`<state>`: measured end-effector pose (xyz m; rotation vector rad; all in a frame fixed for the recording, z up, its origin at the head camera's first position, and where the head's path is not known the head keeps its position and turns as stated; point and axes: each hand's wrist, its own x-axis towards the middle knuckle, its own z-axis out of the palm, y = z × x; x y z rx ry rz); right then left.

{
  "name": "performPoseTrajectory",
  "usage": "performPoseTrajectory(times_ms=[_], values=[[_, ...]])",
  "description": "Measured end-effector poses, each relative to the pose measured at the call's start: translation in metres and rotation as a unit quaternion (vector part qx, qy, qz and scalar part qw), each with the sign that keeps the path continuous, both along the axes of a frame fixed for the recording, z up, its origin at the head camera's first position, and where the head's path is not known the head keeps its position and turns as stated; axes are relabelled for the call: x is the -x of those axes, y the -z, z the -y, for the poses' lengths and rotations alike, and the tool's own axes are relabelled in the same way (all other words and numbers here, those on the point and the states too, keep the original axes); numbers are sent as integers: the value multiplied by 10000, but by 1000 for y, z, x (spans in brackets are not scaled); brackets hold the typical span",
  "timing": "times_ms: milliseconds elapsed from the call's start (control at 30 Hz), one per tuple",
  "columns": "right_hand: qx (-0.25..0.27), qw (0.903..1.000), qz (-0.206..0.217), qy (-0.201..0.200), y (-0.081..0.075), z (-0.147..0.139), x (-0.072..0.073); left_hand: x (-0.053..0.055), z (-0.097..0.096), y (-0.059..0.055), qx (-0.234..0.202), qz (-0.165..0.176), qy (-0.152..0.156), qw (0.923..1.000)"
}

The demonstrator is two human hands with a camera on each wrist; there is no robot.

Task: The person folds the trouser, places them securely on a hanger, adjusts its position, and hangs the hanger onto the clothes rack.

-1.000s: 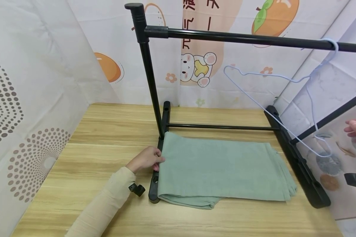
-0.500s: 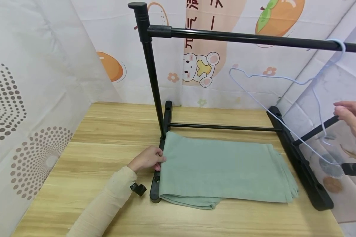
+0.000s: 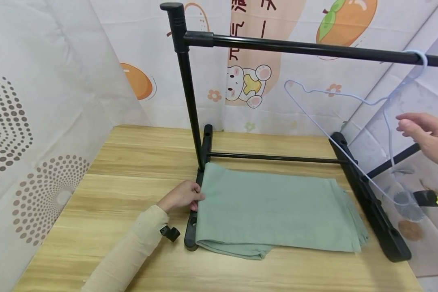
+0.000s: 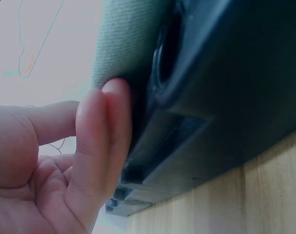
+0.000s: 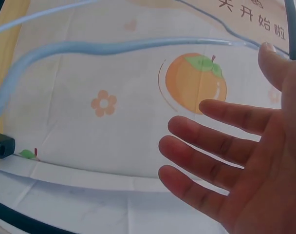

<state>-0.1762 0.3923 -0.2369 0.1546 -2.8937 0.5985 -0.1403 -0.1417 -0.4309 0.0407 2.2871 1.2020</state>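
Sage-green trousers (image 3: 277, 211) lie flat, folded lengthwise, between the black feet of a clothes rack (image 3: 295, 46). At their left end, my left hand (image 3: 182, 195) pinches the edge beside the rack's left foot (image 3: 191, 235). In the left wrist view, the fingers (image 4: 92, 141) meet at the green fabric (image 4: 131, 36). From the top bar hangs a pale blue clothes hanger (image 3: 344, 95), tilted. To its right, my right hand (image 3: 428, 136) is raised with nothing in it. The right wrist view shows its fingers (image 5: 201, 168) spread near the hanger's blue wire (image 5: 114, 47).
A thin lower bar (image 3: 277, 157) joins the rack's feet behind the trousers. The right foot (image 3: 372, 202) stands near the right edge of the wooden table (image 3: 138, 158). A printed white curtain (image 3: 190, 105) closes off the back.
My right hand has come in from the right edge, moving left and up toward the hanger. My left hand keeps its place at the trousers' edge. The head view has shifted slightly.
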Motion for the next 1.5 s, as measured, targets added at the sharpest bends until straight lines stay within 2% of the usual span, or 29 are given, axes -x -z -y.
performPoseTrajectory(times_ms=[167, 267, 633, 767, 933, 1100, 1233, 1500], values=[[-258, 9996, 112, -81, -13, 9, 5, 0, -2, 0, 20, -82, -21, 10000], [-313, 9995, -2, -73, -18, 7, 11, -1, -4, -2, -13, -90, -29, 10000], [45, 9992, -363, -166, -32, 21, 20, 0, -3, -3, -74, -128, 24, 9999], [-13, 9998, -210, -40, -37, 30, 19, 2, -2, -3, -103, -137, 15, 9999], [63, 9999, -119, -15, -42, 36, 25, 3, -1, -4, -124, -148, 17, 9998], [669, 9975, -42, -239, -44, 36, 33, 3, 0, -4, -139, -155, 22, 9998], [1334, 9906, 186, -258, -42, 34, 35, 1, 0, -2, -120, -130, -1, 9998], [1875, 9804, 174, -576, -37, 36, 29, -4, 2, 1, -198, -137, 50, 9997]])
